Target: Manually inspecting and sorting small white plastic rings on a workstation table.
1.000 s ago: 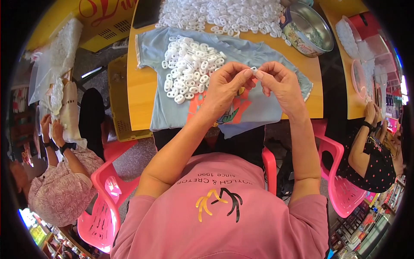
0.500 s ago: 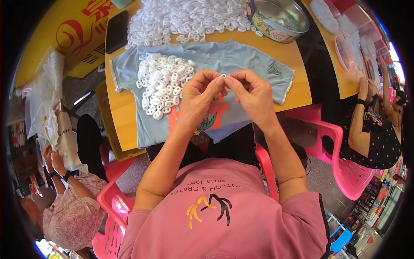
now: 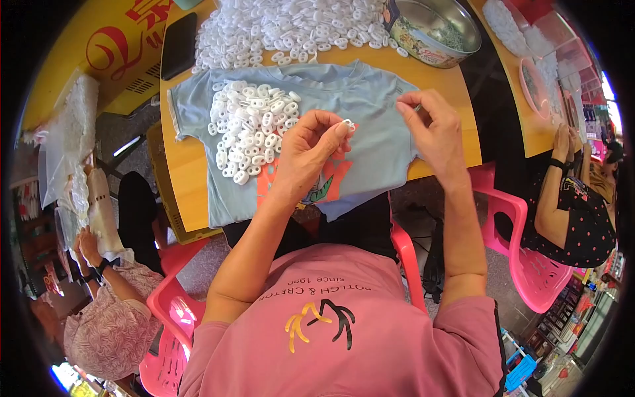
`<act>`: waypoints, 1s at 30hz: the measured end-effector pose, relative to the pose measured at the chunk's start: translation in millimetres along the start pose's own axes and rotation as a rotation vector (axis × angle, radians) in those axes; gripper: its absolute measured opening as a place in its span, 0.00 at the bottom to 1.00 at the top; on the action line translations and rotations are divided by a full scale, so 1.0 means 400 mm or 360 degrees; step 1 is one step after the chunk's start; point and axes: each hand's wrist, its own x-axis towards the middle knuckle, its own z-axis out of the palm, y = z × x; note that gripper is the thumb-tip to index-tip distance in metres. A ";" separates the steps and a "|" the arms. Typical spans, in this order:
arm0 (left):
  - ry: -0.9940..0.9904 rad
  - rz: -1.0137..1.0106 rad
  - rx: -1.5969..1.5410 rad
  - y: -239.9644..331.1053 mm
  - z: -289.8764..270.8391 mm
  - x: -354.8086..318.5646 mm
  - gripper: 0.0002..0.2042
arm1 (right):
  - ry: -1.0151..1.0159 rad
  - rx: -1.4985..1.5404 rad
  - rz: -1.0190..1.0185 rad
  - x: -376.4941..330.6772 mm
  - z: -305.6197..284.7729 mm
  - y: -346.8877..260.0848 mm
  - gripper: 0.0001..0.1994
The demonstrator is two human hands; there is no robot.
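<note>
Between the thumb and forefinger of my left hand (image 3: 309, 147) is a small white oval plastic piece (image 3: 349, 124) with holes. My right hand (image 3: 433, 132) is over the right sleeve of a light blue T-shirt (image 3: 370, 92) spread on the table. Its fingers are curled toward the thumb in a pinch; what they hold, if anything, is too small to make out. To the left of my left hand, a heap of white two-holed plastic pieces (image 3: 254, 126) lies on the shirt. The small dark pile on that sleeve is now hidden by my right hand.
A larger mound of white pieces (image 3: 291, 30) covers the back of the wooden table (image 3: 185, 178). At back right stands a round tin (image 3: 433, 36) with thin greenish-grey bits inside. A black phone (image 3: 179, 46) lies at back left. Other people sit at both sides, near pink chairs (image 3: 522, 264).
My right hand has left the white piece and moved right, to the shirt's sleeve. My left hand keeps the piece at nearly the same spot.
</note>
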 end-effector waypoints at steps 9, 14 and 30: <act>0.0003 -0.0051 0.0031 0.009 0.006 0.000 0.06 | -0.0183 -0.0506 -0.0236 0.054 -0.034 0.056 0.05; -0.0001 -0.0038 0.0055 0.002 -0.002 -0.001 0.09 | -0.0276 -0.0559 -0.0282 0.073 -0.037 0.042 0.05; -0.0008 -0.0034 0.0069 0.002 -0.002 0.003 0.09 | -0.0360 -0.0545 -0.0293 0.075 -0.036 0.045 0.05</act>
